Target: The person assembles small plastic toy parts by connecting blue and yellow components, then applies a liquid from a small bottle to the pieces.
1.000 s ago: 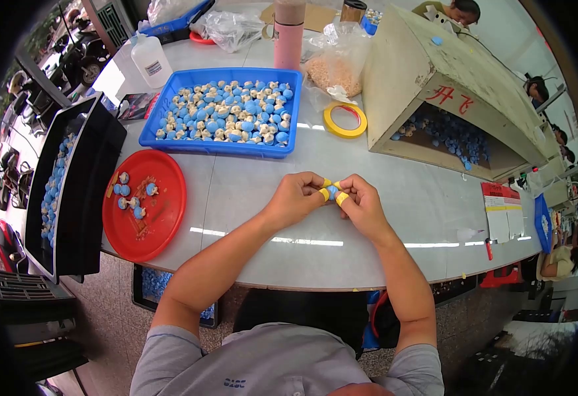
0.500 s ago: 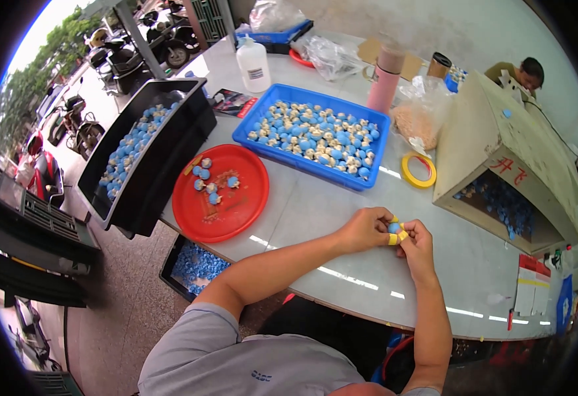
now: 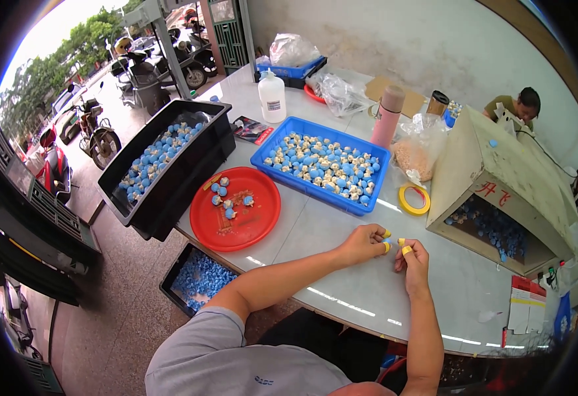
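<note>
Over the near part of the table, my left hand (image 3: 365, 245) and my right hand (image 3: 414, 265) face each other with a small gap between them. Yellow tape wraps the tips of some fingers on both. The left thumb and forefinger stand apart, and I see nothing clearly between them. On the right, the fingers curl in with the taped tips close together; what they hold, if anything, is hidden. Several small blue-and-cream balls lie on a red round tray (image 3: 268, 218) to the left. A blue rectangular tray (image 3: 315, 187) full of such balls stands beyond my hands.
A black bin (image 3: 190, 181) of balls sits at the left table edge, above a lower black tray (image 3: 170, 294) of blue bits. Yellow tape (image 3: 423, 200) lies near a beige box (image 3: 467, 173) holding blue pieces. A pink flask (image 3: 387, 117) and white bottle (image 3: 272, 99) stand behind.
My hands have drawn slightly apart. The blue ball that was between my fingertips no longer shows there. The whole view has shifted, with the table things sitting lower in it.
</note>
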`<state>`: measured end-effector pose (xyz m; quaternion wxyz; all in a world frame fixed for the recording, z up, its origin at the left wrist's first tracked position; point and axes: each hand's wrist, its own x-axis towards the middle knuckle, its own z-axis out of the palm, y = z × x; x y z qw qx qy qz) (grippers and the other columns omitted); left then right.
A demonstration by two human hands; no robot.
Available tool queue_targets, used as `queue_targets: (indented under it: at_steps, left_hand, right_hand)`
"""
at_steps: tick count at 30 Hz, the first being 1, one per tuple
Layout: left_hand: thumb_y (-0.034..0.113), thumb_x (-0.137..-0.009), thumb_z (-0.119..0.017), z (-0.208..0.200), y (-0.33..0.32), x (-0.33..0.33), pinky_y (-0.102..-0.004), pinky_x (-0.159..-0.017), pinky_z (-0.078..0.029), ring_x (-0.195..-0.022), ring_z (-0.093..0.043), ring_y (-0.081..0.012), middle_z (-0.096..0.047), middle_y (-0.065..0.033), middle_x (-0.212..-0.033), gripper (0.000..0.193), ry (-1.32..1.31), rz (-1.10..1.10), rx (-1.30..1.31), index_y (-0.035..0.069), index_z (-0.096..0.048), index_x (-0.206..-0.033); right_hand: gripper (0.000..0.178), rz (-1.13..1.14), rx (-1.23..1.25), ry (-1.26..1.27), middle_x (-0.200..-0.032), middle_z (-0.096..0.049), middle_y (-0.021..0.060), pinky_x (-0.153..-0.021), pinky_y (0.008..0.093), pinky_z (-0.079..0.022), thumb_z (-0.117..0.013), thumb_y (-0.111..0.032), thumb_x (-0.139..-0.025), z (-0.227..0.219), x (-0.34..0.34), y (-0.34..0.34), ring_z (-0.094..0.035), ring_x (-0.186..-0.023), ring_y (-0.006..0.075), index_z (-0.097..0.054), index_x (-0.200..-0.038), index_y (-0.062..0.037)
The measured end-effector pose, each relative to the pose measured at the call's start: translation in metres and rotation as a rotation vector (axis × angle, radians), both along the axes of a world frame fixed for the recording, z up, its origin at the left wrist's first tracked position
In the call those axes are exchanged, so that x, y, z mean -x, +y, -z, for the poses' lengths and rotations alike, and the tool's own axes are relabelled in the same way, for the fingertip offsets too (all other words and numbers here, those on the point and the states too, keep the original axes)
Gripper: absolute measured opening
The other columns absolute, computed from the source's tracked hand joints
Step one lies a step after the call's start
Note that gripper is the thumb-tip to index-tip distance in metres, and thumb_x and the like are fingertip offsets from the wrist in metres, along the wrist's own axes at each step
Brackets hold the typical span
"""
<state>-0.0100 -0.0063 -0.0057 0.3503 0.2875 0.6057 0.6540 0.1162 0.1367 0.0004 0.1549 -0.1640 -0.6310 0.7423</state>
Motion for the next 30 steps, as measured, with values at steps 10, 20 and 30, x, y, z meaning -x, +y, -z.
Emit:
queue_targets:
  at_steps: [10, 20, 30]
  left_hand:
    - [0.005, -0.08, -0.071, -0.045, -0.098, 0.051, -0.0302, -0.074, -0.052, -0.086, -0.063, -0.0178, -0.066, -0.0118, -0.096, 0.035, 0.635, -0.407, 0.1, -0.001, -0.061, -0.113]
    - [0.008, -0.077, -0.064, -0.048, -0.217, 0.083, -0.046, -0.086, -0.048, -0.096, -0.062, -0.0368, -0.067, -0.0215, -0.096, 0.033, 1.248, -0.648, 0.853, -0.001, -0.062, -0.109]
    - [0.002, -0.078, -0.063, -0.069, -0.167, 0.055, -0.0435, -0.096, -0.043, -0.108, -0.056, -0.036, -0.06, -0.0219, -0.111, 0.046, 1.274, -0.708, 0.425, -0.004, -0.053, -0.122]
  right_hand:
    - [0.017, 0.123, -0.056, -0.015, -0.073, -0.056, 0.0008, -0.048, 0.02, -0.039, -0.057, -0.018, -0.094, -0.001, -0.004, 0.006, -0.049, -0.056, 0.0062, -0.061, -0.104, -0.0049]
    - [0.01, 0.593, 0.144, 0.165, -0.071, -0.054, 0.0003, -0.048, 0.0216, -0.036, -0.058, -0.01, -0.091, -0.003, -0.013, 0.052, -0.045, -0.056, 0.0057, -0.059, -0.097, -0.002]
    - [0.026, 0.904, -0.275, 0.089, -0.081, -0.058, 0.0061, -0.061, 0.0309, -0.047, -0.059, -0.001, -0.08, 0.029, 0.005, 0.13, -0.056, -0.069, 0.0175, -0.055, -0.105, -0.0001]
